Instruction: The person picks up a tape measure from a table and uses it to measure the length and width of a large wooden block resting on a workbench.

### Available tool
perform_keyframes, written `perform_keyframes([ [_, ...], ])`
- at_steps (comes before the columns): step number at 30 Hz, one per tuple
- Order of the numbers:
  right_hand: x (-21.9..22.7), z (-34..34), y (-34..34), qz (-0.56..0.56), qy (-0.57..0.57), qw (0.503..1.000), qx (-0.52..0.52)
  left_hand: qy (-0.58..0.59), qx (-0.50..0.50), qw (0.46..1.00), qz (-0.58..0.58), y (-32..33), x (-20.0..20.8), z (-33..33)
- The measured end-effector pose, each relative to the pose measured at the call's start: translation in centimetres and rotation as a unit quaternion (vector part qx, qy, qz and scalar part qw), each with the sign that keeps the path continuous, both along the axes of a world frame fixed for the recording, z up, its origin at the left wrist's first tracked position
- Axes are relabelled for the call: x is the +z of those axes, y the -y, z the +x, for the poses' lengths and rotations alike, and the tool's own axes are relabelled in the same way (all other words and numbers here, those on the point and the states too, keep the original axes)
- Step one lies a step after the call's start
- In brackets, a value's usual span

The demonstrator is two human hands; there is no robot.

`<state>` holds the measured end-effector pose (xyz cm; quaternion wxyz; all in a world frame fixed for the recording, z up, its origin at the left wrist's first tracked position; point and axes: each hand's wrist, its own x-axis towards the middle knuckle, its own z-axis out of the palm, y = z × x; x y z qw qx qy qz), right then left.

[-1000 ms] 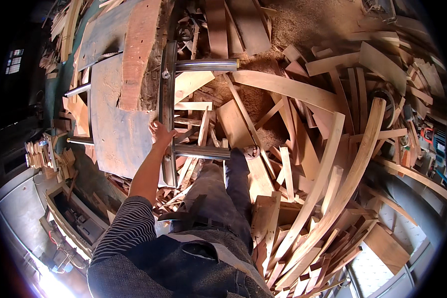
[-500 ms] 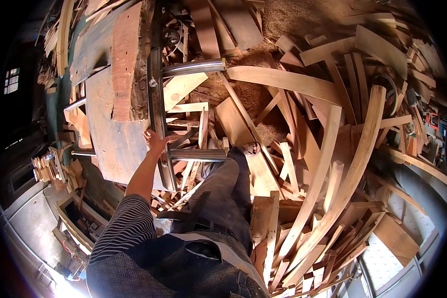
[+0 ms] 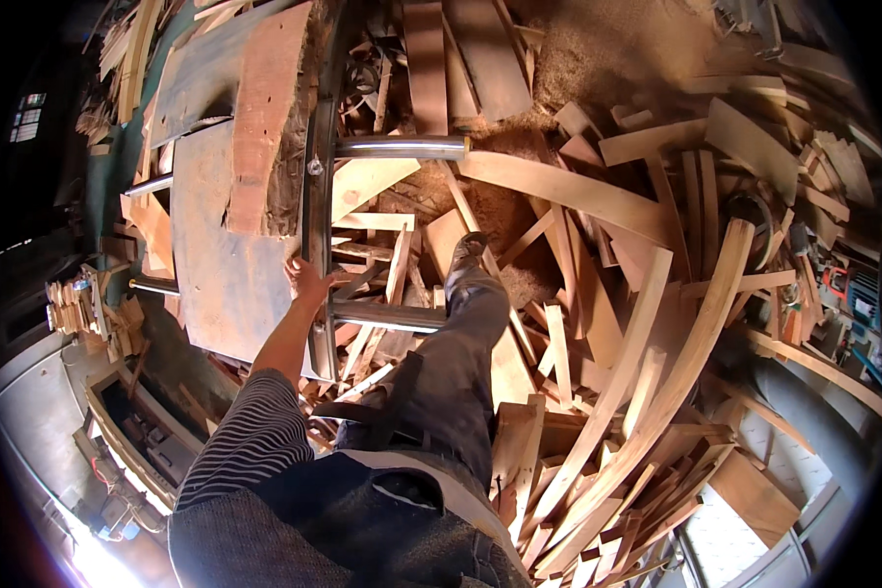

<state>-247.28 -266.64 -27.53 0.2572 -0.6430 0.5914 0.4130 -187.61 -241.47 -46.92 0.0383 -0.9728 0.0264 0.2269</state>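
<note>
Left hand (image 3: 308, 279) nearer now, fingers curled (loosely) on metal rail (image 3: 315, 196)

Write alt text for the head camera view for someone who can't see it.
A person's left hand grips the edge of a metal frame carrying a thick wooden slab, seen from above. Their leg and shoe step among a floor-wide heap of curved wood offcuts and sawdust. The right hand is out of view.
</note>
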Motion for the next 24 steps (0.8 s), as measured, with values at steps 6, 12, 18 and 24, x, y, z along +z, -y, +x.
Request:
perform_keyframes([
  [6, -3.3, -1.7, 3.2, 0.070, -0.013, 0.986, 0.152, -0.045, 0.054, 0.995, 0.069, 0.6, 0.6, -0.3],
  [12, -0.9, 6.6, 13.4, 0.053, 0.038, 0.979, 0.191, -0.029, 0.172, 0.984, -0.047, 4.3, 6.1, 0.3],
  [18, 1.5, 26.8, 22.2, -0.120, 0.271, 0.920, 0.258, -0.032, 0.212, 0.975, -0.057, 4.1, 5.7, 0.2],
  [24, 6.1, 48.2, 26.8, -0.125, 0.412, 0.831, 0.352, -0.006, 0.201, 0.979, -0.041, 4.0, 4.0, -0.5],
])
